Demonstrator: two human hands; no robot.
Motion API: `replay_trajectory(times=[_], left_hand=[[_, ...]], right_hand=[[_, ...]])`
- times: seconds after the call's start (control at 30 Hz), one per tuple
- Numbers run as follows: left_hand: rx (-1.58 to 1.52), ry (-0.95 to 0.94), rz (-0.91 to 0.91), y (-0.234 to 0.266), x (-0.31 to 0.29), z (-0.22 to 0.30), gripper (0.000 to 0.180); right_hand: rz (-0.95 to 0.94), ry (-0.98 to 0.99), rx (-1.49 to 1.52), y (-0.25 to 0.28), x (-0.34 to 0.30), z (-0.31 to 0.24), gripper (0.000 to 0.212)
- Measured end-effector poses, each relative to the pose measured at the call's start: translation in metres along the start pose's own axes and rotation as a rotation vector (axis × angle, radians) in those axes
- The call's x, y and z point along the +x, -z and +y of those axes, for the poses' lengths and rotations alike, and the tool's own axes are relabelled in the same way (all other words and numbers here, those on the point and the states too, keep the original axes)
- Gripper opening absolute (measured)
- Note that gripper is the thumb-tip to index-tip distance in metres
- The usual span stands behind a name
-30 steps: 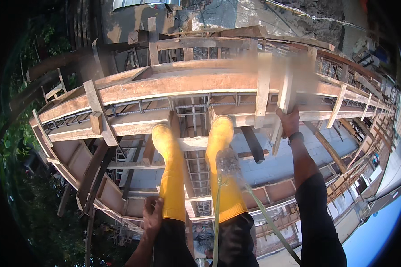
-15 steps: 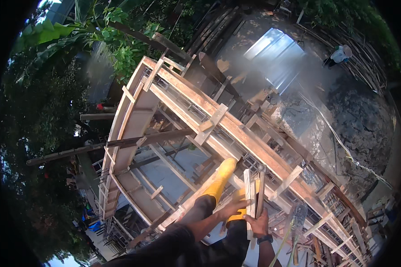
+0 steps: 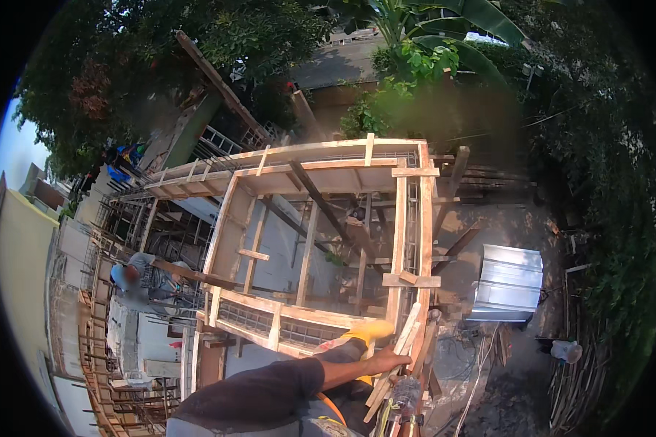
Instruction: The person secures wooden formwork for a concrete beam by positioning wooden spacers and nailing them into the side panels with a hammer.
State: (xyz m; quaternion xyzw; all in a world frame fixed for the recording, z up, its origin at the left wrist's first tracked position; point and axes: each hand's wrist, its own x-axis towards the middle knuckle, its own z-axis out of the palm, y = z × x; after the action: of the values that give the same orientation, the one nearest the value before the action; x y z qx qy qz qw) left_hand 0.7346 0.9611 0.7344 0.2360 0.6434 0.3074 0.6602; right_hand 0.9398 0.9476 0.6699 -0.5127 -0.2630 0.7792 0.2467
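Observation:
My left hand [image 3: 388,360] is closed round pale wooden slats [image 3: 410,328] that stand up beside the formwork beam. Next to them rises a wooden handle [image 3: 424,353] with a grey end [image 3: 434,315], possibly a hammer. I cannot make out my right hand; the slats and a see-through, plastic-looking thing [image 3: 407,393] with yellowish cords fill that spot. Just beyond my left forearm, a yellow boot [image 3: 375,330] of mine rests on the timber frame [image 3: 291,312].
Timber formwork with rebar inside surrounds an open drop crossed by props [image 3: 306,255]. A cross-batten [image 3: 411,280] spans the right beam [image 3: 423,218]. Corrugated metal sheets [image 3: 509,282] lie below right. One person [image 3: 127,277] is at left, another [image 3: 565,352] at lower right.
My view has swung leftward, bringing the left-hand side of the frame and a person there into sight. My left hand stays on the slats; my right hand, earlier gripping them, has dropped from sight.

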Motion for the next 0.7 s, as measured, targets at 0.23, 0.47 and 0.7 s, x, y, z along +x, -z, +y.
replay_trajectory(times=[0.23, 0.47, 0.7], left_hand=[[-0.043, -0.106, 0.360, 0.132, -0.030, 0.030, 0.051], [-0.968, -0.003, 1.131, 0.295, -0.112, -0.065, 0.050], [-1.016, 0.076, 1.362, 0.352, -0.168, -0.121, 0.082]], right_hand=[[0.206, 0.108, -0.754, 0.070, -0.042, -0.005, 0.038], [0.332, -0.874, -0.465, 0.161, -0.094, 0.051, 0.031], [0.273, -0.877, -0.718, 0.126, -0.194, 0.064, 0.039]])
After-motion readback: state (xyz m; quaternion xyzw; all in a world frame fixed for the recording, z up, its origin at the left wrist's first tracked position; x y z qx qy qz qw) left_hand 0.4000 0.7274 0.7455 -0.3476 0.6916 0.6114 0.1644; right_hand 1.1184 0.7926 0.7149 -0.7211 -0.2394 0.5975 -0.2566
